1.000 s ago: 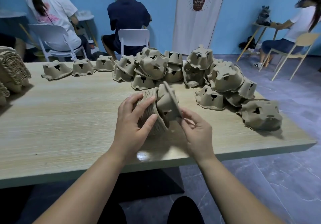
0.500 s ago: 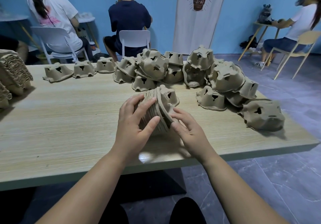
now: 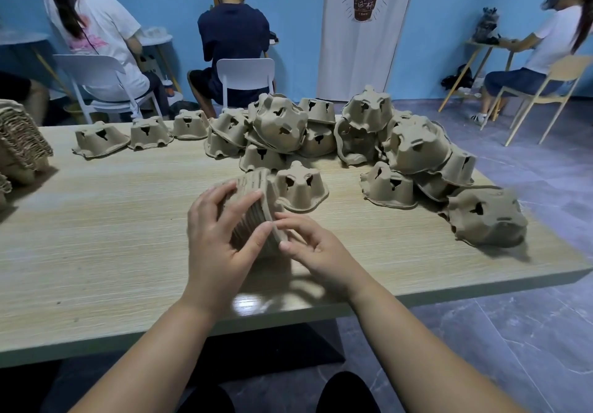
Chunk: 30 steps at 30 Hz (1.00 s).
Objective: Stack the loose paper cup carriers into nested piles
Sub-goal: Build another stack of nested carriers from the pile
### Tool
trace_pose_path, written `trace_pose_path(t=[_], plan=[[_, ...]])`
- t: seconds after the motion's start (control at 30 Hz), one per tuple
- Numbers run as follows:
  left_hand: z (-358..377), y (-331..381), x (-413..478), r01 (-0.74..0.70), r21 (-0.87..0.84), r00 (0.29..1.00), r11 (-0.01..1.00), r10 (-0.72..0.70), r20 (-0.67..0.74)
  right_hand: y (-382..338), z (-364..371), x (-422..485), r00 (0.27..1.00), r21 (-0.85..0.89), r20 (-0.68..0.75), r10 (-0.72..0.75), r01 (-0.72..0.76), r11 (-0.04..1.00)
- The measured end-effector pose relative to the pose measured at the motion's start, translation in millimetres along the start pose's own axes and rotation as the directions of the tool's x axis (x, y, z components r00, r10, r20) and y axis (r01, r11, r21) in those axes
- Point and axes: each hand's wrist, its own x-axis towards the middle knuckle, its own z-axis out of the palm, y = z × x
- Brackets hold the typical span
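Where the wooden table (image 3: 96, 220) meets its left edge, finished stacks (image 3: 22, 146) of carriers stand. Toward the middle, the person's left hand (image 3: 218, 246) wraps the nested pile (image 3: 256, 178), which is tipped on its side over the tabletop. The fingers curl across its top and the thumb presses the near face. At the pile's right end, the right hand (image 3: 316, 252) pinches the outermost rim between thumb and fingertips. One single carrier (image 3: 301, 188) sits just behind, and the loose heap (image 3: 385, 143) spreads further right.
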Motion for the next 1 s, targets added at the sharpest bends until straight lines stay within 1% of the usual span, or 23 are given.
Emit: trace_pose_path(t=[0.07,0.1,0.13,0.17,0.2,0.23,0.27,0.3,0.37,0.43,0.53,0.63,0.7,0.73,0.8,0.83,0.87,0.9,0.93,1.0], plan=[[-7,-8,1,0.014,0.011,1.000,1.000,-0.014,-0.025,-5,4,7,0.999,-0.056,0.045,0.003,-0.001,0.998],[-9,-10,1,0.018,0.011,1.000,1.000,-0.018,-0.026,-8,2,12,0.999,-0.113,0.034,0.001,0.003,0.994],[-11,-12,1,0.020,0.007,1.000,1.000,-0.020,-0.023,-9,-2,17,1.000,-0.175,-0.017,-0.010,0.006,0.985],[-11,-12,1,0.022,0.005,1.000,1.000,-0.022,-0.020,-10,-8,24,0.993,-0.230,-0.116,-0.021,-0.007,0.973],[-10,-11,1,0.026,0.004,1.000,1.000,-0.026,-0.018,-10,-16,31,0.969,-0.276,-0.245,-0.028,-0.042,0.960],[-9,-10,2,0.027,0.007,0.999,1.000,-0.027,-0.017,-10,-26,40,0.930,-0.330,-0.367,-0.038,-0.092,0.940],[-7,-8,2,0.023,0.015,1.000,1.000,-0.023,-0.018,-8,-36,48,0.890,-0.387,-0.453,-0.048,-0.148,0.910],[-6,-8,2,0.014,0.024,1.000,1.000,-0.014,-0.018,-5,-45,58,0.868,-0.442,-0.494,-0.043,-0.209,0.872],[-5,-8,2,0.002,0.034,1.000,0.999,-0.001,-0.016,7,-58,76,0.875,-0.526,-0.483,0.029,-0.316,0.790],[-5,-9,1,0.014,0.025,1.000,1.000,-0.013,-0.023,19,-61,92,0.897,-0.565,-0.430,0.098,-0.352,0.746],[-7,-12,0,0.029,0.010,0.999,1.000,-0.029,-0.031,27,-58,101,0.921,-0.601,-0.379,0.093,-0.321,0.732],[-8,-13,-1,0.027,0.005,0.999,1.000,-0.027,-0.021,26,-59,98,0.919,-0.588,-0.390,0.067,-0.304,0.749],[-8,-12,-1,0.031,-0.003,0.999,1.000,-0.031,-0.020,22,-60,90,0.912,-0.520,-0.401,0.084,-0.302,0.799],[-8,-13,-1,0.034,-0.008,0.999,0.999,-0.034,-0.020,18,-60,84,0.905,-0.440,-0.408,0.121,-0.311,0.842],[-8,-13,-1,0.037,-0.021,0.999,0.999,-0.038,-0.020,8,-60,67,0.895,-0.174,-0.381,0.234,-0.318,0.932],[-9,-13,-1,0.035,-0.024,0.999,0.999,-0.035,-0.021,1,-59,56,0.900,-0.018,-0.325,0.289,-0.312,0.950],[-9,-14,-2,0.030,-0.025,0.999,0.999,-0.031,-0.024,-4,-57,45,0.912,0.117,-0.241,0.332,-0.312,0.943],[-8,-14,-2,0.028,-0.024,0.999,0.999,-0.028,-0.026,-8,-54,35,0.922,0.213,-0.160,0.352,-0.316,0.924],[-8,-14,-2,0.028,-0.024,0.999,0.999,-0.028,-0.026,-9,-50,26,0.929,0.264,-0.101,0.357,-0.321,0.909],[-8,-13,-1,0.028,-0.026,0.999,0.999,-0.029,-0.027,-9,-40,16,0.931,0.294,-0.076,0.358,-0.322,0.900]])
